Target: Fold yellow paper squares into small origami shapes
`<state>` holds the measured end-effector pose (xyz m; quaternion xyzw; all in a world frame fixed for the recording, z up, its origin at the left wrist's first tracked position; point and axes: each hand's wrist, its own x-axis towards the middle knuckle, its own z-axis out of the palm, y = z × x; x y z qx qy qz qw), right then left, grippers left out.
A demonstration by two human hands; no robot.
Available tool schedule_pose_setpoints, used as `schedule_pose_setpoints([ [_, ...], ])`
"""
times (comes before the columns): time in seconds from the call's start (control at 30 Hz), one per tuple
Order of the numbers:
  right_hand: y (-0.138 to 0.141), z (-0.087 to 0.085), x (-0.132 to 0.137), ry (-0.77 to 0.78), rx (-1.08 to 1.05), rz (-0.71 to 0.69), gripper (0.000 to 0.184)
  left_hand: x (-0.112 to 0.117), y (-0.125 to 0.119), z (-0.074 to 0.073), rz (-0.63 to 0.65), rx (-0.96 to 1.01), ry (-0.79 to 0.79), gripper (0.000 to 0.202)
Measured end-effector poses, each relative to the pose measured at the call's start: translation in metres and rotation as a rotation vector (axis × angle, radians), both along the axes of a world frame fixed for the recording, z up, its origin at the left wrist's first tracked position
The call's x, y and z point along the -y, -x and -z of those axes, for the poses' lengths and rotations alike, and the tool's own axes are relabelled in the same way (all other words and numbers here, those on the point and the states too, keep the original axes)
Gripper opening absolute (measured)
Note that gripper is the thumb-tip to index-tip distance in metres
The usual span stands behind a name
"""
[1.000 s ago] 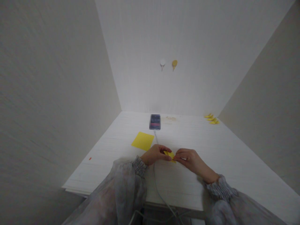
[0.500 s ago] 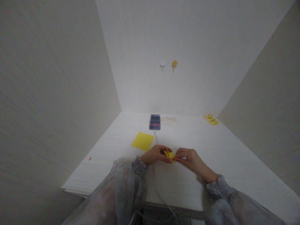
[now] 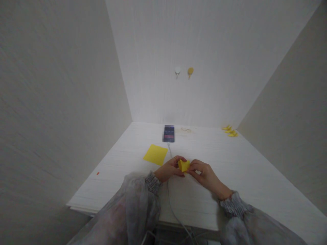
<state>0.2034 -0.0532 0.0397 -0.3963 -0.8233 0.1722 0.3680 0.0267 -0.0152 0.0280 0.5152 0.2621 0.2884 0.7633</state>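
Observation:
A small folded yellow paper piece (image 3: 184, 165) is held between both my hands just above the white table (image 3: 230, 163). My left hand (image 3: 170, 168) pinches its left side with thumb and fingers closed. From the right, my right hand (image 3: 203, 172) grips it with fingertips pressed together. Both wrists wear grey gathered sleeves.
A flat yellow paper square (image 3: 155, 154) lies beyond my left hand. A phone (image 3: 169, 133) stands at the back, its white cable (image 3: 173, 207) running toward me off the table edge. Several folded yellow pieces (image 3: 230, 131) sit in the far right corner. Two hooks (image 3: 184, 71) are on the wall.
Both hands have lifted the yellow piece slightly and turned it; it now looks more opened and upright than the flat strip seen earlier.

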Motion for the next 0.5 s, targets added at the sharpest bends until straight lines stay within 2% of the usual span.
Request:
schedule_pose_setpoints([
  [0.2, 0.007, 0.000, 0.003, -0.120, -0.033, 0.017, 0.013, 0.005, -0.004, -0.005, -0.090, 0.008, 0.000, 0.033],
  [0.33, 0.011, -0.001, 0.003, -0.093, -0.086, 0.036, 0.009, 0.003, -0.006, -0.005, -0.151, -0.052, -0.066, 0.033],
  [0.5, 0.015, -0.002, 0.003, -0.081, -0.092, 0.051, 0.007, -0.002, -0.005, 0.001, -0.206, -0.127, -0.229, 0.038],
])
